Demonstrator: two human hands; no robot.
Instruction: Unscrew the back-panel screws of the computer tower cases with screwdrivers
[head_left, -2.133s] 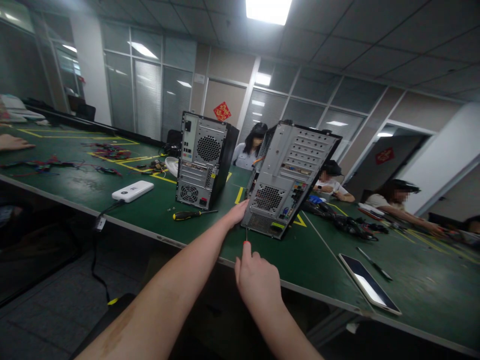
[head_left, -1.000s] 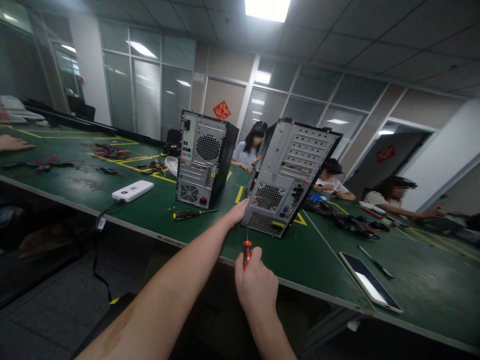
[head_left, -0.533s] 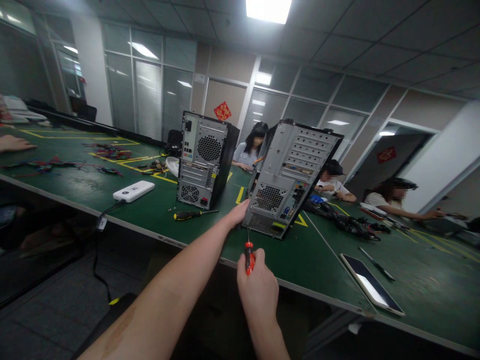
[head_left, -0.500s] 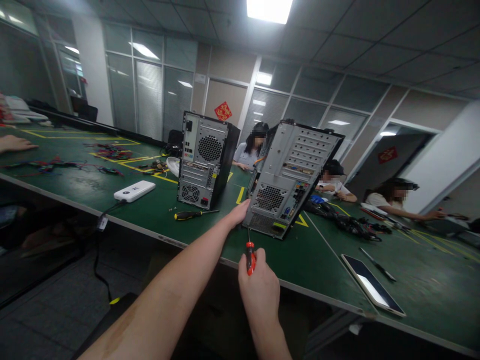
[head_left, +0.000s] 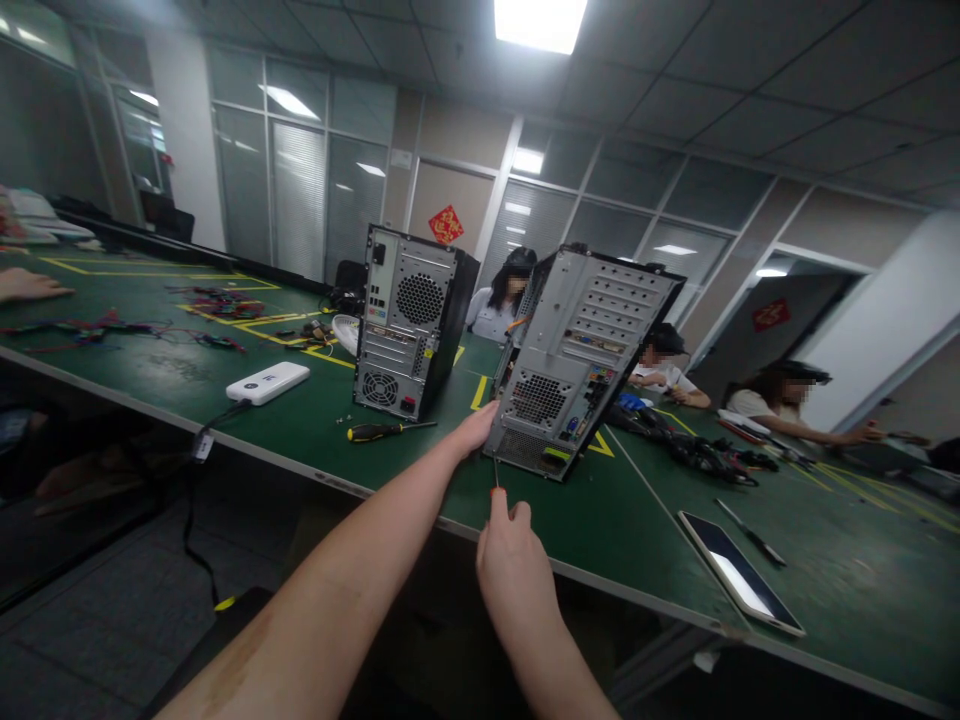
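A grey computer tower [head_left: 581, 350] stands tilted on the green table [head_left: 315, 420], its rear panel facing me. My left hand [head_left: 474, 426] presses against the tower's lower left edge; its fingers are mostly hidden behind the case. My right hand [head_left: 511, 560] is closed around a red-handled screwdriver [head_left: 495, 478], whose thin shaft points up at the tower's bottom left corner. The handle is almost wholly covered by my fingers.
A second, upright tower [head_left: 409, 320] stands to the left, with a black-and-yellow screwdriver [head_left: 379, 431] and a white box [head_left: 267, 382] on a cable near it. A tablet [head_left: 739, 572] and a pen [head_left: 750, 532] lie at right. Several people sit across the table among tangled cables [head_left: 697, 450].
My right hand has slid up the screwdriver, covering the red handle that showed a moment ago. The tilted tower and my left hand stay where they were.
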